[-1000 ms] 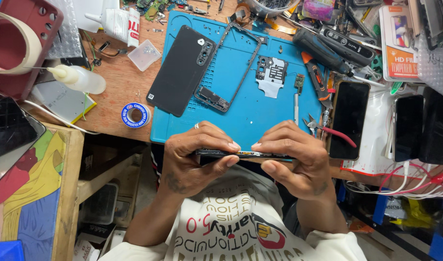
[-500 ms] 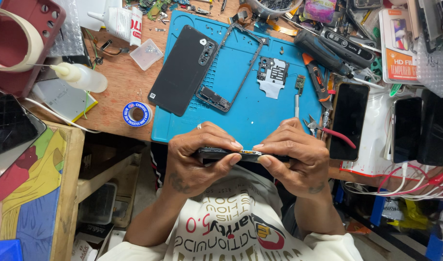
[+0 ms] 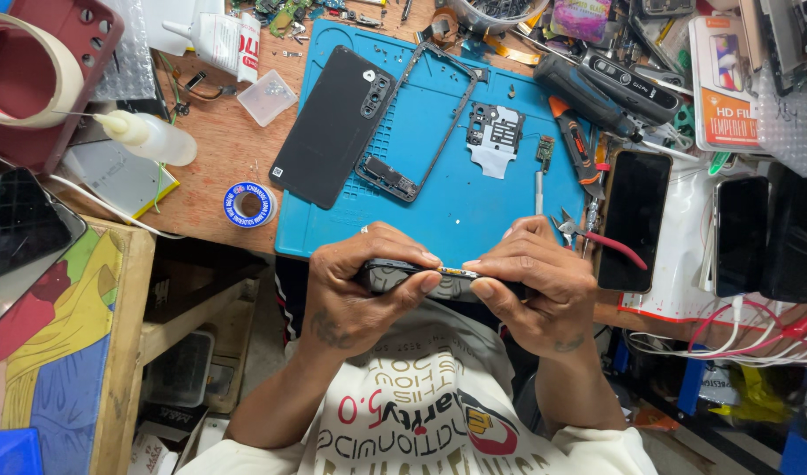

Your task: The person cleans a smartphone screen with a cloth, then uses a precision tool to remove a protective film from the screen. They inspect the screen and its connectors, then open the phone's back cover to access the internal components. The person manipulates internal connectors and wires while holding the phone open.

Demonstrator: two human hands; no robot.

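Holding a dark phone body (image 3: 401, 275) edge-on in the lower middle of the frame, both hands are clamping it just below the near edge of the blue work mat (image 3: 438, 202). The left hand (image 3: 368, 281) is wrapping around the left end with fingers curled tight, and the right hand (image 3: 535, 286) is gripping the right end, thumb and forefinger pinching along the top edge where a thin strip of small parts is showing between the two hands. So neither hand is open, both are closed on the phone. Up on the mat, a black back cover (image 3: 331, 125) is lying face down toward the upper left, a thin phone frame (image 3: 425, 123) is sitting just right of it, and a small grey shield plate (image 3: 496, 136) is resting beyond that. A roll of blue tape (image 3: 249, 204) is sitting on the wooden tabletop (image 3: 219, 149) just left of the mat, with a squeeze bottle (image 3: 148, 138) further left. Another phone with a dark screen (image 3: 632, 220) is lying at the right of the mat, next to red-handled cutters (image 3: 597, 236).
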